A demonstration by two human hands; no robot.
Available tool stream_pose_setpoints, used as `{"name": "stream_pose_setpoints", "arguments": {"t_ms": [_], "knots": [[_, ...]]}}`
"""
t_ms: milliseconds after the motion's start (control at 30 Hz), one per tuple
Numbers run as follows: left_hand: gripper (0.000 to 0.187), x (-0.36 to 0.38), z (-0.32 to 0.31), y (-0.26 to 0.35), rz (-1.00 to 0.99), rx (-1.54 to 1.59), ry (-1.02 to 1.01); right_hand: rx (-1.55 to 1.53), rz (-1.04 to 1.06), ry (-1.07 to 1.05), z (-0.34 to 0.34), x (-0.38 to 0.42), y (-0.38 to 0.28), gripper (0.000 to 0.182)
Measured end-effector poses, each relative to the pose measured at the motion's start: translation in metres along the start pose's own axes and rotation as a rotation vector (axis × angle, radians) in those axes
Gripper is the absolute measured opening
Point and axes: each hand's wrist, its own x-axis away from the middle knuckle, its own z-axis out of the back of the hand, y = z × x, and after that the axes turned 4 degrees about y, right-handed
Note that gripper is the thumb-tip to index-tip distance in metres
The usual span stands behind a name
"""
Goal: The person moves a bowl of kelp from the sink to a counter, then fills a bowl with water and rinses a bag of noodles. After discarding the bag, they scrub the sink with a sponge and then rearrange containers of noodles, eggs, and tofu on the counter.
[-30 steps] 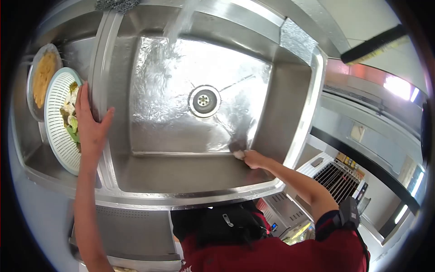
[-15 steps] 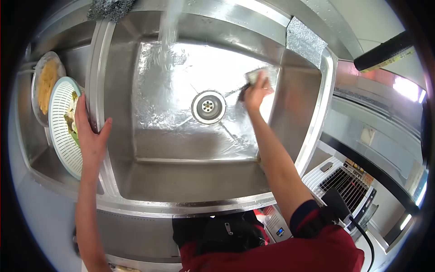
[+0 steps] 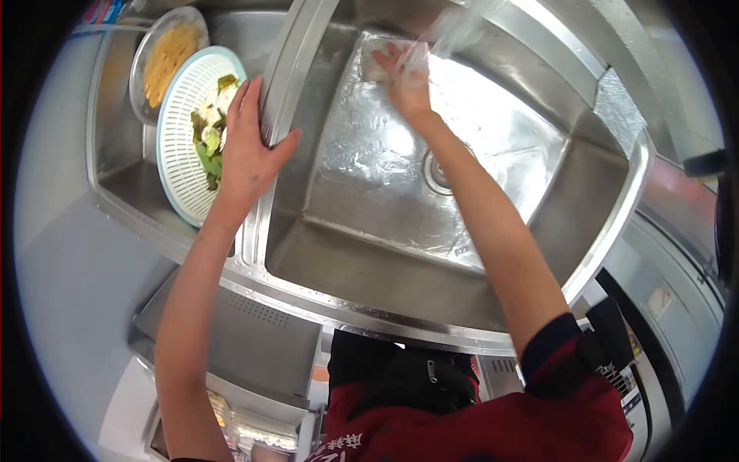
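Observation:
My left hand (image 3: 250,146) rests over the steel divider (image 3: 296,46) between two sink basins, fingers stretched and thumb apart, holding nothing. Close beside its fingers, a pale green-and-white colander (image 3: 178,142) holds leafy greens and white pieces (image 3: 212,127). My right hand (image 3: 408,81) is low in the far left of the large basin (image 3: 369,269), in the running water (image 3: 462,27). Beneath its fingers lies a pale, squarish pad (image 3: 373,65), blurred by water and partly covered. The drain (image 3: 436,171) is partly hidden by my right forearm.
A clear bowl of yellowish strips (image 3: 169,61) stands behind the colander in the left basin. A silvery patch (image 3: 620,112) covers the large basin's far right corner. The steel front rim (image 3: 346,312) runs before my body.
My right hand has swept from the basin's right side, past the drain, to its far left under the water. My left hand stays by the colander. The whole view has turned and shifted.

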Motion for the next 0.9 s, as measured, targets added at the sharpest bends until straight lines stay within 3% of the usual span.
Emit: {"name": "stream_pose_setpoints", "arguments": {"t_ms": [67,133,200,333,433,467,533,567,667,833,900], "knots": [[0.070,-0.003,-0.001,-0.003,-0.037,-0.002,0.019,0.056,0.028,0.068,-0.031,0.022,-0.049,0.047],[0.070,-0.001,-0.001,0.000,-0.042,0.008,0.009,0.086,0.102,-0.068,-0.023,0.069,-0.055,0.046],[0.069,-0.002,0.000,0.002,-0.006,0.013,0.016,-0.103,0.209,-0.250,-0.012,0.106,-0.068,0.050],[0.070,-0.003,-0.002,-0.002,-0.032,-0.025,0.034,-0.122,0.222,-0.296,-0.031,0.152,-0.108,0.043],[0.070,-0.002,-0.003,-0.002,-0.019,-0.026,0.033,-0.277,0.240,-0.499,-0.023,0.172,-0.131,0.042],[0.070,-0.003,-0.002,-0.002,-0.019,-0.028,0.037,-0.277,0.244,-0.498,-0.021,0.173,-0.123,0.042],[0.069,-0.002,-0.001,-0.001,-0.037,-0.018,0.051,-0.275,0.403,-0.601,-0.010,0.171,-0.092,0.025],[0.069,0.000,0.000,0.000,-0.037,-0.016,0.048,-0.275,0.400,-0.603,0.004,0.168,-0.073,0.025],[0.069,-0.001,0.000,0.002,-0.026,-0.023,0.057,-0.047,0.658,-0.794,0.069,0.139,-0.008,0.022],[0.068,0.000,-0.002,-0.003,-0.017,-0.015,0.084,0.169,0.410,-0.685,0.107,0.124,0.009,0.022],[0.067,-0.001,0.001,0.000,0.016,0.030,0.075,-0.277,0.229,-0.426,0.054,0.129,-0.027,0.034]]}}
